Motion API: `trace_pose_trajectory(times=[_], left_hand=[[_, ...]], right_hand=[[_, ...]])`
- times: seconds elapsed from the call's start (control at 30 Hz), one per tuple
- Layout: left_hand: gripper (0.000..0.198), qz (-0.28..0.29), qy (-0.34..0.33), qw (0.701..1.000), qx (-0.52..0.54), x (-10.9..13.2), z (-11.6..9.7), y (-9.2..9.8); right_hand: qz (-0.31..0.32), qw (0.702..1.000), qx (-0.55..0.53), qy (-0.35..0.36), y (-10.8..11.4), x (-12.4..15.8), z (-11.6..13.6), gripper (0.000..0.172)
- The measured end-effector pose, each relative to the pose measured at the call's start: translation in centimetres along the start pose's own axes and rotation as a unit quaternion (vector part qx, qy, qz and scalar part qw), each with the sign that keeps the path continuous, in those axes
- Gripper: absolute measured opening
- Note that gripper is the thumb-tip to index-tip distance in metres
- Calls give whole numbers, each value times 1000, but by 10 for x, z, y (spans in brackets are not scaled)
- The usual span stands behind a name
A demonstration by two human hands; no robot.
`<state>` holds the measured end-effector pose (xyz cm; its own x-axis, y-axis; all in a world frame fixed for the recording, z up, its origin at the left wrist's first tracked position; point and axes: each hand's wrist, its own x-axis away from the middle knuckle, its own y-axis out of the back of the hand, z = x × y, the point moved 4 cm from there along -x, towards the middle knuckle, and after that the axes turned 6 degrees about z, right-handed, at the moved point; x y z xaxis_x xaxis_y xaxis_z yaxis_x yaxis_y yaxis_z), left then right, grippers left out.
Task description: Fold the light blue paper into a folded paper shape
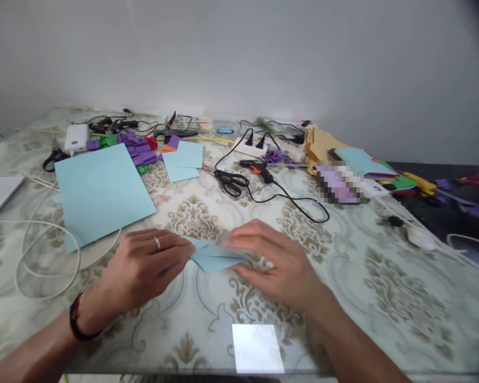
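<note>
A folded piece of light blue paper (217, 259) is held just above the patterned tabletop, between my two hands. My left hand (151, 260), with a ring on one finger, pinches the paper's left end. At the right end, my right hand (269, 260) has its fingers along the top edge and its thumb below, around the paper's tip; its fingertips are blurred by motion. A bright, pale square (257, 348) lies near the table's front edge, below the paper.
A large light blue sheet (104, 197) lies left, beside a looped white cable (77, 255). Smaller blue squares (187, 155), scissors (231, 182), a glue gun (257, 169) and a power strip (250, 147) are farther back. Purple paper pieces (139, 149) lie back left; coloured sheets (363, 162) lie right.
</note>
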<state>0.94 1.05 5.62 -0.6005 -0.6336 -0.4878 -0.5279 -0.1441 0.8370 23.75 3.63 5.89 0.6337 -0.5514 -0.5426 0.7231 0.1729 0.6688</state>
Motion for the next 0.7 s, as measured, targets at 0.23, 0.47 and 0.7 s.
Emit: trace_pose_trajectory(times=[0.23, 0.47, 0.7], left_hand=[[43, -115, 79, 988, -59, 3, 3, 15], [21, -82, 37, 993, -73, 0, 1, 17], [16, -70, 35, 994, -72, 1, -1, 10]], right_hand=[[-42, 997, -35, -55, -5, 3, -8, 14], [-64, 997, -29, -42, 0, 5, -10, 21], [-48, 999, -17, -1, -8, 3, -7, 20]])
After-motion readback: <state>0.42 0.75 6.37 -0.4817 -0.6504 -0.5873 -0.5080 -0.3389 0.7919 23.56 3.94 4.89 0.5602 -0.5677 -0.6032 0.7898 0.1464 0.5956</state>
